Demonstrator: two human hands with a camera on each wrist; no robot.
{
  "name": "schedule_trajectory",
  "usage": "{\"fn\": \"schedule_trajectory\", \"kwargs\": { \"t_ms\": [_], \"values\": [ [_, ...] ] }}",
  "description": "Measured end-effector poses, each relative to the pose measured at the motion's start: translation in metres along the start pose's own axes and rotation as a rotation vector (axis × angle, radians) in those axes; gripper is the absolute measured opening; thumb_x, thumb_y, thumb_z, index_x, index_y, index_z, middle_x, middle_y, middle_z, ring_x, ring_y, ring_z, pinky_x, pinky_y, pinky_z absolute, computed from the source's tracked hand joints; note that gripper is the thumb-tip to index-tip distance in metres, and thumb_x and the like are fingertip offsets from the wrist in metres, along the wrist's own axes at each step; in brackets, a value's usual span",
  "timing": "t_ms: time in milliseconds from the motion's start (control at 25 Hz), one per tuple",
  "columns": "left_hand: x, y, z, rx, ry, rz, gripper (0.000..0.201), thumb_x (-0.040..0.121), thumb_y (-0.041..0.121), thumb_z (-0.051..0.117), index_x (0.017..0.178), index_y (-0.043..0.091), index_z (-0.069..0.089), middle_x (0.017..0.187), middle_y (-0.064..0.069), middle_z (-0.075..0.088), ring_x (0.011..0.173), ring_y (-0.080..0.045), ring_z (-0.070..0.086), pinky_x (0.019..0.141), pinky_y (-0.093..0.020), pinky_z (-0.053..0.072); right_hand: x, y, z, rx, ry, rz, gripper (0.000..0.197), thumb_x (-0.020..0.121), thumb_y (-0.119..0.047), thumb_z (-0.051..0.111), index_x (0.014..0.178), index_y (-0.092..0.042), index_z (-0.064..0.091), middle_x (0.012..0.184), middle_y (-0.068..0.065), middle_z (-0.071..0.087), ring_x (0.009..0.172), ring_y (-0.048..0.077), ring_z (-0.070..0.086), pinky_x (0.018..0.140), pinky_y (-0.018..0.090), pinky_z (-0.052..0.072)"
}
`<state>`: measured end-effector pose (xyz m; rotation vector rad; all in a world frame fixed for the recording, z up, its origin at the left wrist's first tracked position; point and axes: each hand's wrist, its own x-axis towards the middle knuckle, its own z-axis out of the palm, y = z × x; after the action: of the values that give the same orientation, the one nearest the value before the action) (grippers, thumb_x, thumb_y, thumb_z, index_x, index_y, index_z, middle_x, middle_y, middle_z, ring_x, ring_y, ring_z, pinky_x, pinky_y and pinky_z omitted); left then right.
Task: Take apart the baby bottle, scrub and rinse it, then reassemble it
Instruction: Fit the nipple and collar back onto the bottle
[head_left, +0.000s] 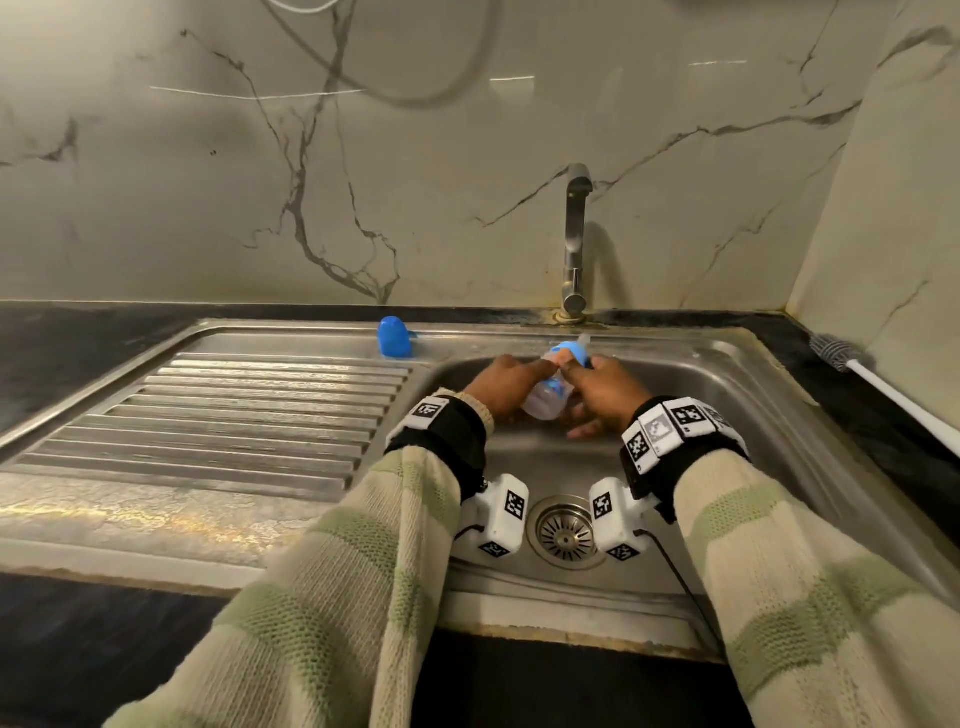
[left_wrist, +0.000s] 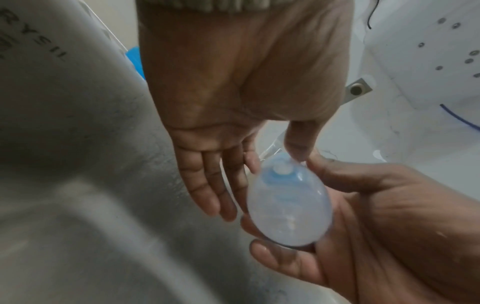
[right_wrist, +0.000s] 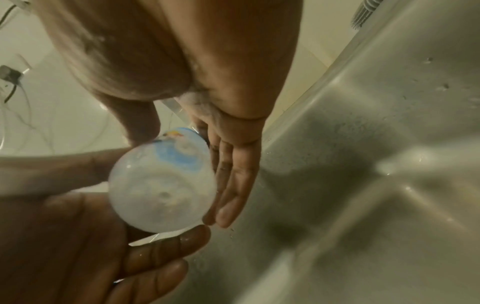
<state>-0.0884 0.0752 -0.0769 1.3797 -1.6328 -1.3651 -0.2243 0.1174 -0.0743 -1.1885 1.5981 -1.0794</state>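
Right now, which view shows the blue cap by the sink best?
The head view: the blue cap sits whole on the sink ledge. The left wrist view shows only a blue sliver behind the left hand; the right wrist view shows none.

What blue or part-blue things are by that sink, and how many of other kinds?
Blue cap on the drainboard: 1
Baby bottle with blue collar, between both hands: 1
Bottle brush on the counter: 1
Faucet: 1
Total: 4

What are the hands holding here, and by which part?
Both hands hold the baby bottle over the sink. The left hand and right hand press its clear body from opposite sides with fairly straight fingers, the right thumb near the blue collar.
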Motion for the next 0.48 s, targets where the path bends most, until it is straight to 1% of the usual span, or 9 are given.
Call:
{"fn": "schedule_trajectory", "kwargs": {
  "t_ms": [40,80,120,200,240,280,360,400,480],
  "values": [
    [-0.003,0.0,0.001,0.004,-0.065,-0.013,0.049,0.094,0.047,0.058,0.125,0.01,0.058,0.11,-0.015,0.069,0.099,-0.033,0.069,0.089,-0.047,0.058,0.001,-0.001,-0.001,0.005,0.044,-0.056,0.039,0.096,-0.04,0.055,0.118,-0.007,0.056,0.092,0.01,0.067,0.07,0.023,0.064,0.053,0.031,0.055],
    [-0.005,0.001,-0.001,0.032,-0.079,-0.014,0.041,0.097,0.043,0.055,0.122,0.011,0.06,0.105,-0.012,0.07,0.094,-0.029,0.069,0.085,-0.043,0.059,0.0,-0.003,-0.003,-0.024,0.078,-0.117,0.04,0.094,-0.033,0.06,0.124,-0.006,0.056,0.1,0.01,0.067,0.076,0.022,0.065,0.056,0.029,0.055],
    [-0.006,0.002,-0.005,0.132,-0.054,0.017,0.034,0.099,0.037,0.055,0.117,0.01,0.064,0.097,-0.009,0.07,0.086,-0.024,0.068,0.079,-0.037,0.059,-0.001,-0.003,-0.004,-0.083,0.091,-0.161,0.042,0.093,-0.028,0.064,0.128,-0.006,0.055,0.109,0.01,0.066,0.085,0.022,0.064,0.066,0.029,0.054],
    [-0.005,0.007,-0.021,0.436,0.135,0.135,0.025,0.097,0.028,0.057,0.097,0.008,0.071,0.088,-0.006,0.068,0.077,-0.018,0.062,0.069,-0.028,0.049,-0.008,-0.001,-0.004,-0.273,0.045,-0.206,0.046,0.09,-0.023,0.067,0.132,-0.011,0.051,0.114,0.006,0.06,0.095,0.02,0.059,0.08,0.031,0.048],
    [-0.002,0.009,-0.034,0.526,0.268,0.167,0.023,0.096,0.026,0.057,0.088,0.009,0.07,0.086,-0.007,0.067,0.079,-0.02,0.062,0.069,-0.028,0.044,-0.013,0.0,-0.002,-0.377,-0.002,-0.209,0.049,0.089,-0.026,0.067,0.133,-0.014,0.049,0.112,0.003,0.057,0.095,0.019,0.058,0.082,0.032,0.048],
    [0.0,0.013,-0.05,0.56,0.389,0.169,0.022,0.096,0.024,0.056,0.085,0.009,0.069,0.085,-0.009,0.066,0.084,-0.024,0.063,0.071,-0.029,0.041,-0.016,0.001,0.0,-0.455,-0.037,-0.207,0.051,0.089,-0.03,0.067,0.133,-0.016,0.048,0.111,0.002,0.056,0.096,0.019,0.058,0.085,0.034,0.049],
    [0.011,0.02,-0.085,0.629,0.587,0.102,0.025,0.093,0.022,0.056,0.099,0.003,0.07,0.097,-0.016,0.067,0.1,-0.033,0.064,0.077,-0.033,0.044,-0.015,0.003,0.002,-0.557,-0.05,-0.226,0.052,0.088,-0.038,0.066,0.133,-0.018,0.048,0.116,0.003,0.058,0.099,0.021,0.059,0.089,0.035,0.048],
    [0.019,0.02,-0.101,0.698,0.645,0.039,0.032,0.091,0.024,0.058,0.112,0.001,0.067,0.112,-0.02,0.066,0.11,-0.037,0.061,0.085,-0.037,0.047,-0.013,0.003,0.002,-0.584,-0.044,-0.241,0.052,0.087,-0.04,0.066,0.131,-0.018,0.05,0.118,0.004,0.06,0.1,0.021,0.06,0.088,0.034,0.048],
    [0.039,0.018,-0.13,0.828,0.66,-0.107,0.053,0.089,0.031,0.064,0.133,0.004,0.053,0.136,-0.021,0.052,0.124,-0.041,0.051,0.101,-0.045,0.044,-0.008,0.005,0.001,-0.59,-0.038,-0.245,0.048,0.085,-0.042,0.068,0.124,-0.018,0.054,0.114,0.004,0.063,0.096,0.019,0.061,0.083,0.032,0.048]
  ]
}}
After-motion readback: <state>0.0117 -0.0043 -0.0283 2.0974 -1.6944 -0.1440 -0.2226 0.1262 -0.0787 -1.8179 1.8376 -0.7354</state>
